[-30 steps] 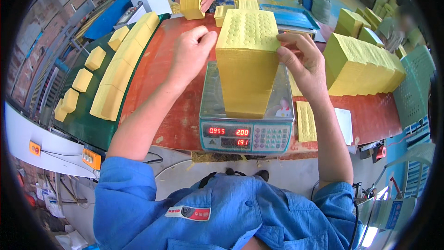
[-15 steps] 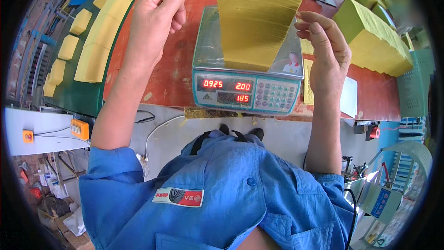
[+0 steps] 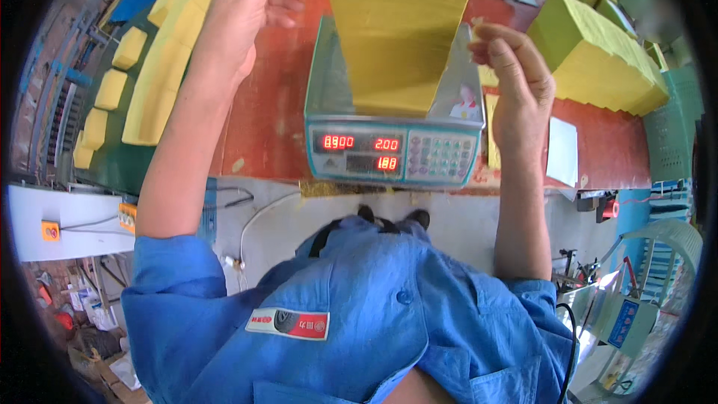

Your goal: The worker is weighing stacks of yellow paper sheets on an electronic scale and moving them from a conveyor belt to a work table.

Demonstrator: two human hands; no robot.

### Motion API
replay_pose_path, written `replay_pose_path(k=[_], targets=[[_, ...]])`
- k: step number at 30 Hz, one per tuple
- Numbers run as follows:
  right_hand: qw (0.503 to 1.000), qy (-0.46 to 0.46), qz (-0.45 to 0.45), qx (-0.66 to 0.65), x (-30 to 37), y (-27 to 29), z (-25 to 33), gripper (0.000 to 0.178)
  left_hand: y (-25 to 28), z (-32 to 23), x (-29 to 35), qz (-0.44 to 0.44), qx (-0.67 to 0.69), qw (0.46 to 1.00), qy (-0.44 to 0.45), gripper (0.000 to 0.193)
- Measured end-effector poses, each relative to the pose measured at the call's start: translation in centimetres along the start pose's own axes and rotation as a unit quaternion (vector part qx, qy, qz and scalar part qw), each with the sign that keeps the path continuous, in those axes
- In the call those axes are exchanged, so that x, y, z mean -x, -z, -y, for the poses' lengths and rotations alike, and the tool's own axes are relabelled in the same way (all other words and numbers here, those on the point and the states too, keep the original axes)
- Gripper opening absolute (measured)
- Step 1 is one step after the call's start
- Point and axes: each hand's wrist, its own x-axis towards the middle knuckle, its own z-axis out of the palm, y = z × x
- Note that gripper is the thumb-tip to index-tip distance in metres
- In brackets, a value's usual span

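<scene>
A tall stack of yellow paper stands on the metal pan of a teal digital scale, its red digits lit. My left hand is raised to the left of the stack, apart from it, with its fingers spread and slightly blurred. To the right of the stack, my right hand hangs over the scale's edge, fingers curled towards the thumb. Something small and pale shows at those fingertips; I cannot make out what it is.
A long row of yellow paper stacks and several small yellow blocks line the green surface at left. More yellow stacks sit on the red table at right, near a white sheet.
My left hand has moved up, its fingers now apart instead of bunched. My right hand has shifted slightly. The digits on the scale have changed, and the whole view has moved a little.
</scene>
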Motion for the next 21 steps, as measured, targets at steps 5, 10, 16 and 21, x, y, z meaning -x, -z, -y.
replay_pose_path(k=[5, 10, 16, 21], targets=[[0.996, -0.069, -0.048, -0.022, -3.7, -0.3, -6.0, 0.024, -1.8, 0.3, -5.8, 0.059, 0.049, 0.995, 0.056, 0.049], [0.98, -0.191, -0.049, 0.002, -6.3, -2.1, -10.7, 0.042, -5.7, -1.3, -6.1, 0.189, 0.071, 0.963, 0.179, 0.051], [0.974, -0.193, 0.02, -0.114, -6.8, -4.4, -16.1, 0.053, -4.3, -1.0, -7.0, 0.234, 0.057, 0.934, 0.263, 0.052], [0.988, -0.153, -0.003, 0.014, -2.0, -2.4, -13.5, 0.052, -3.8, -1.1, -5.5, 0.256, 0.054, 0.915, 0.306, 0.052]])
